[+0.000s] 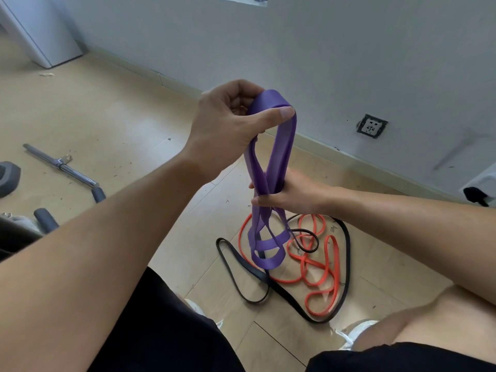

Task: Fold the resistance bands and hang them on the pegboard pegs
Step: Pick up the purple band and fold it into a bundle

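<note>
Above the wooden floor (112,114), at about chest height to the seated person, a purple resistance band (271,167) is held doubled between both hands. Left hand (230,122): raised, thumb and curled fingers pinching the top fold of the purple band, so that the strands hang down from it. Right hand (292,194): lower and to the right, fingers wrapped round the gathered strands at mid-length. Below the right hand the purple loops hang free, their lower ends in front of the bands lying on the floor; whether they touch the floor cannot be determined.

On the floor, directly beneath the hands and between the person's knees:
- Orange resistance band (319,269), lying in loose, overlapping coils.
- Black resistance band (346,264), a long loop running round and across the orange one, with a smaller loop to the left.

Both floor bands are unfolded and in contact with each other.

Surroundings:
- Grey wall (349,49) with skirting runs diagonally behind the hands.
- Wall socket (372,126) sits low on the wall, to the right of the purple band.
- Metal bar (61,166) with dark grips lies on the floor at the left, well apart from the bands.
- White shoes (351,334) and black shorts (166,326) of the person occupy the lower edge of the view.
</note>
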Motion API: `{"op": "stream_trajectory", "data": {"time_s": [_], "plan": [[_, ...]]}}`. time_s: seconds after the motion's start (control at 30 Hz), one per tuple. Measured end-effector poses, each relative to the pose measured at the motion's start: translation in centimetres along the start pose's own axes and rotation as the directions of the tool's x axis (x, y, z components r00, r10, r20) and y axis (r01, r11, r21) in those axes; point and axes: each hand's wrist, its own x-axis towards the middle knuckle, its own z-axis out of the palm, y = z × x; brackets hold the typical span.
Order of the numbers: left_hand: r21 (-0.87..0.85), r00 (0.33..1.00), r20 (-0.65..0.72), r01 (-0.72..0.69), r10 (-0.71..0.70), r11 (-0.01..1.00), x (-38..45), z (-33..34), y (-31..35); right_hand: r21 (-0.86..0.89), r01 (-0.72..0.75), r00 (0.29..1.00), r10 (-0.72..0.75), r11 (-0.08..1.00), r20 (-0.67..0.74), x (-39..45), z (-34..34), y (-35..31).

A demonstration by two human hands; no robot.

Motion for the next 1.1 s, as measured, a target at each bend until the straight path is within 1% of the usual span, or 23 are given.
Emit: {"op": "stream_trajectory", "data": {"time_s": [0.17,0.3,0.4,0.57,0.7,0.97,1.1], "plan": [[0.02,1.0,0.006,0.004,-0.005,1.0,0.0,0.2,0.0,-0.04,0.006,0.999,-0.005,0.999,0.037,-0.1,-0.2,-0.2],[0.037,0.999,0.035,-0.004,0.003,0.999,-0.1,0.2,0.0,-0.141,-0.003,0.999,0.008,0.99,0.039,-0.1,-0.3,0.0],[0.041,1.0,0.031,-0.009,0.008,0.999,-0.1,0.1,0.0,-0.184,-0.005,0.999,0.013,0.983,0.044,-0.2,-0.6,0.0],[0.042,1.0,0.026,-0.003,0.002,0.999,0.0,-0.1,-0.1,-0.176,-0.021,0.999,0.028,0.984,0.035,-0.1,-0.8,0.7],[0.017,0.999,0.049,0.005,-0.006,1.0,-0.2,0.2,-0.3,-0.114,0.027,0.995,-0.015,0.993,0.102,0.0,-0.4,0.9],[-0.06,0.992,0.12,0.036,-0.029,0.998,-0.3,1.0,-0.3,-0.071,0.07,0.995,-0.065,0.995,0.073,0.3,1.1,0.7],[-0.058,0.992,0.122,0.043,-0.036,0.997,-0.4,1.0,-0.3,-0.109,0.073,0.994,-0.062,0.991,0.095,0.4,1.1,1.0]]}}
